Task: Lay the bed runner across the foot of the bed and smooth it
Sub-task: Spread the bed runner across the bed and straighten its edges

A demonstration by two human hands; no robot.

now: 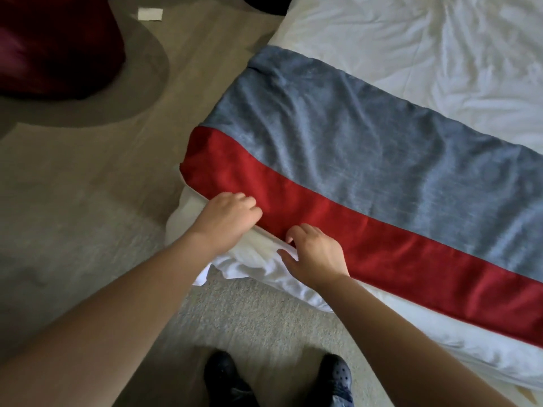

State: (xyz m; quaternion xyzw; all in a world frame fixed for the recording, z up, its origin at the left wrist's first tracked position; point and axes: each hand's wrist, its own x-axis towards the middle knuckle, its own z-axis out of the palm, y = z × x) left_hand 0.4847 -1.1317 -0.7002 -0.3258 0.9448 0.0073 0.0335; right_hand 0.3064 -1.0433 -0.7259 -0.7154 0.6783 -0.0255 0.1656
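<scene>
Red-and-grey bed runner (352,171) lies across the foot of the bed (440,54), left grip (226,218) and right grip (316,255) both pinching its near red hem: straightening step, next probably calling for flat-palmed strokes over the wrinkles.

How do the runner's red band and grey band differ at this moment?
The red band is narrower, along the foot edge, with the left hand and right hand at its near edge. The grey band is wider, farther up the bed, untouched. Both lie on the white bedding.
</scene>
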